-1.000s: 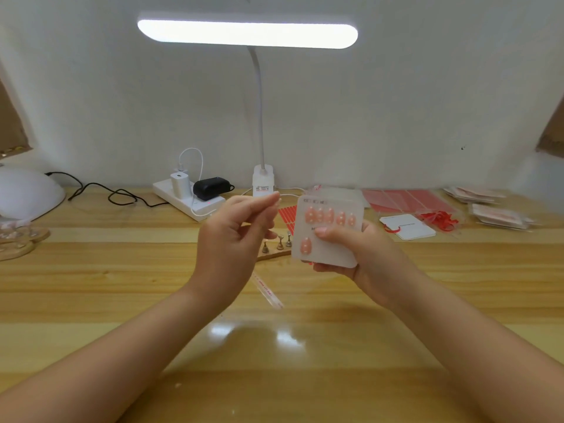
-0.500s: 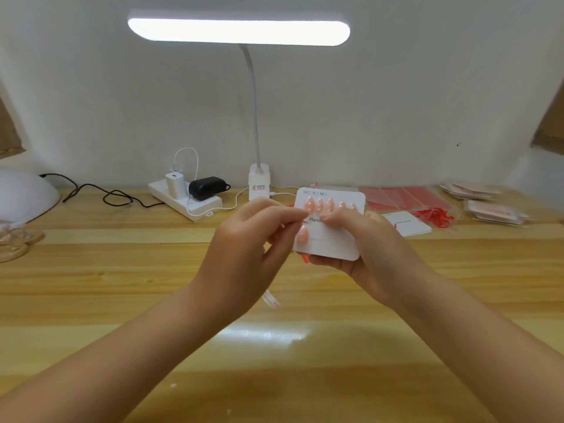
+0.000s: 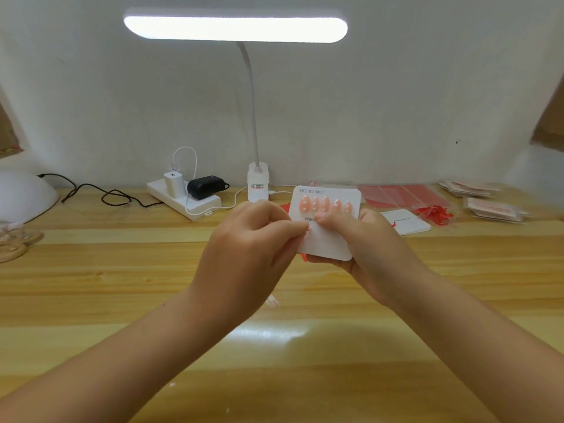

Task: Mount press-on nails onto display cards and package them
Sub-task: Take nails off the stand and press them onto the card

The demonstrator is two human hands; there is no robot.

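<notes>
Now the display card [image 3: 331, 239] is gripped above the wooden table [image 3: 91, 285] by the right hand [image 3: 366, 248]; its left edge is pinched, apparently, by the left hand [image 3: 244, 254], fingers curled, under a lit desk lamp [image 3: 235, 27].

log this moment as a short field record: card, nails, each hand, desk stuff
card: white display card, held up above the wooden desk
nails: five pink press-on nails in a row along the card's top
right hand: right hand holds the card, thumb across its front
left hand: left hand pinches at the card's left edge; anything between its fingertips is hidden
desk stuff: lit desk lamp, power strip, red sheets
</notes>
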